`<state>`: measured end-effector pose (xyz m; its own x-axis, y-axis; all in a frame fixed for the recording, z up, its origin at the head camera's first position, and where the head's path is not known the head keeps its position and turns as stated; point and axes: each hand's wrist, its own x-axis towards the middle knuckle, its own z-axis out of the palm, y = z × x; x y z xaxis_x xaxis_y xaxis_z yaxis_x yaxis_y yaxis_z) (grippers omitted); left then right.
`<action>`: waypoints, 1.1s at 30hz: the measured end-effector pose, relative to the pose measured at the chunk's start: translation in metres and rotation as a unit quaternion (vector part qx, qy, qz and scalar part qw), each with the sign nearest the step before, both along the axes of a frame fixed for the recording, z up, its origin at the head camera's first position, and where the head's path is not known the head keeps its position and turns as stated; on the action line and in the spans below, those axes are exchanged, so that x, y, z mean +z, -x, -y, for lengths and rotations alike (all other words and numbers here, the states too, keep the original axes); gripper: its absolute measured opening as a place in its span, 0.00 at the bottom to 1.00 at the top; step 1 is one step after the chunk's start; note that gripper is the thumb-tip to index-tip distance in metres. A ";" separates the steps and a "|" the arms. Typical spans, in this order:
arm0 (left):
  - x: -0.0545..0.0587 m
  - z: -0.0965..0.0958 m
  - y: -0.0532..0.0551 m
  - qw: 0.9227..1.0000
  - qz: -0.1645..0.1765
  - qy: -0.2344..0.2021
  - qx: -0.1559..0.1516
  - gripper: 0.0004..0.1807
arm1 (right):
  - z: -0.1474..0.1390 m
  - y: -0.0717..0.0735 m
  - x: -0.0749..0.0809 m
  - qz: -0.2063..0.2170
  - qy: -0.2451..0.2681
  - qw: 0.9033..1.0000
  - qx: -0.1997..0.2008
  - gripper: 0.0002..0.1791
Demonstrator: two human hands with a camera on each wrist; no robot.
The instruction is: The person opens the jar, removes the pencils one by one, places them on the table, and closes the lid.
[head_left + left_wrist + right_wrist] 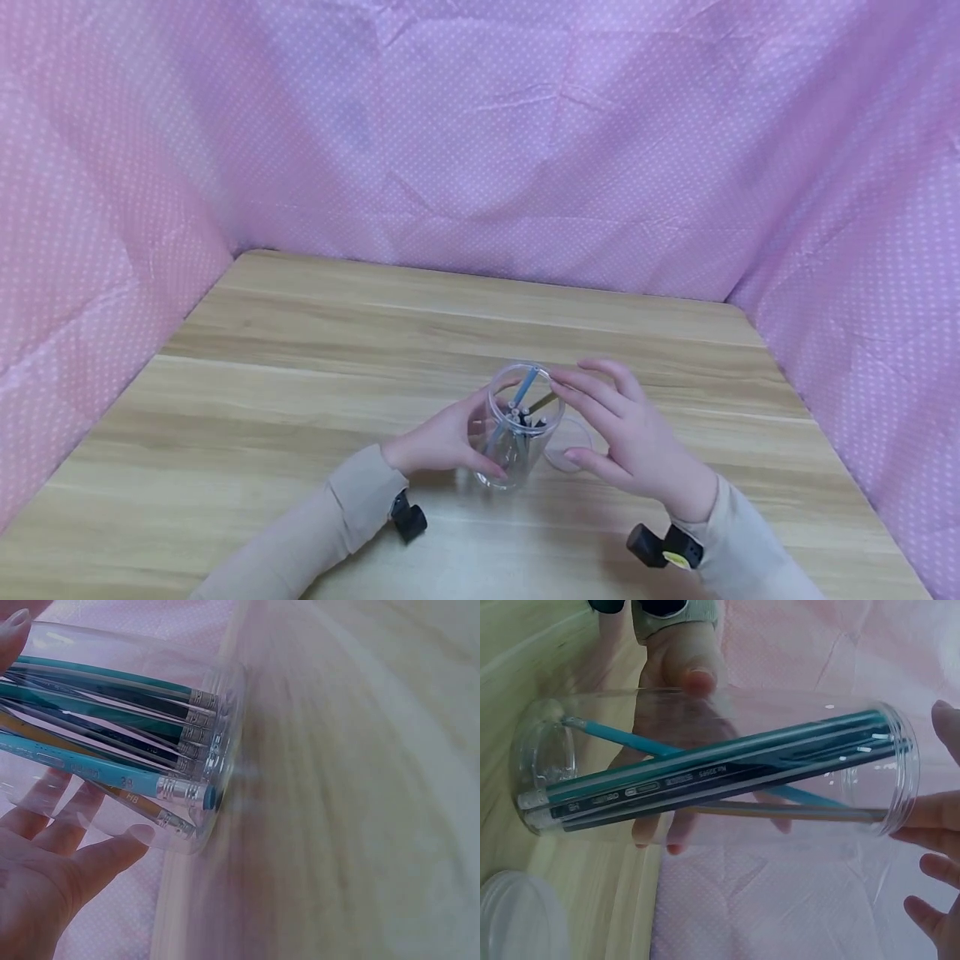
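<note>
A tall clear jar stands upright on the wooden table with its mouth uncovered. Inside it lean several pencils, among them a light blue pencil and a yellow-brown one; dark and green ones cluster together. My left hand grips the jar from the left, thumb in front and fingers behind. At the rim, on the other side, the fingers of my right hand are loosely extended, fingertips touching or very near the edge. Its thumb is apart from the jar.
A round clear lid lies on the table just right of the jar, partly under my right hand in the head view. The wooden table is enclosed at the back and sides by pink dotted cloth.
</note>
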<state>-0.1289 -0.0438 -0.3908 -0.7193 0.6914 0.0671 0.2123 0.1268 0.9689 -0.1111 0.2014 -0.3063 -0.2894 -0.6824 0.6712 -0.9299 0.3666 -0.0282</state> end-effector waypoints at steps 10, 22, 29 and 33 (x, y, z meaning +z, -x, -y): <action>0.001 0.002 0.005 1.000 0.013 -0.001 0.004 0.60 | 0.008 0.004 0.018 0.073 -0.052 0.996 -0.014 0.23; 0.000 0.005 0.003 1.000 0.024 0.005 0.014 0.60 | 0.029 0.012 0.035 0.072 -0.046 0.996 -0.038 0.15; 0.001 0.006 0.003 1.000 0.021 -0.007 0.003 0.58 | 0.037 0.014 0.044 0.079 -0.067 0.993 -0.054 0.16; 0.001 0.006 0.003 1.000 0.019 -0.006 -0.001 0.59 | 0.039 0.016 0.046 0.110 -0.060 0.991 -0.050 0.17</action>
